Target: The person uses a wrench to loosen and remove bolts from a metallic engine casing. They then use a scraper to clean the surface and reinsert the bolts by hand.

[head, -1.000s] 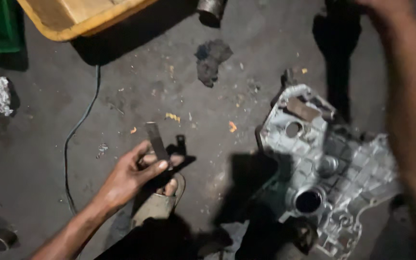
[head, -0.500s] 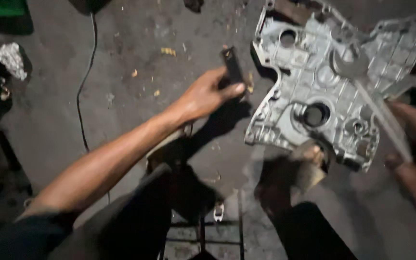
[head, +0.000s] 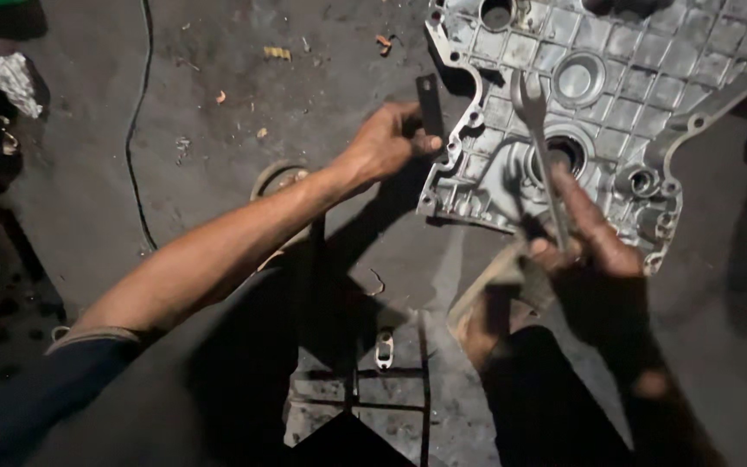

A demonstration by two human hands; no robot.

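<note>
Lying between the hands, the ribbed metal cover point(head: 598, 104) is noted. A dark flat bar point(head: 430, 105) is gripped by the left hand point(head: 384, 143), a spanner point(head: 542, 147) by the right hand point(head: 594, 251). Both hands are now found nearer the cover than before.

The ribbed grey cast-metal engine cover point(head: 616, 95) runs past the top edge, so its upper outline is cut off. The lower end of the flat dark metal bar point(head: 430, 105) is hidden inside the left hand point(head: 386, 143). The shaft of the steel open-ended spanner point(head: 542, 147) disappears behind the fingers point(head: 581, 203) of the right hand point(head: 594, 259), which lies in deep shadow. The black cable point(head: 136, 130) leaves the frame at the top.
</note>
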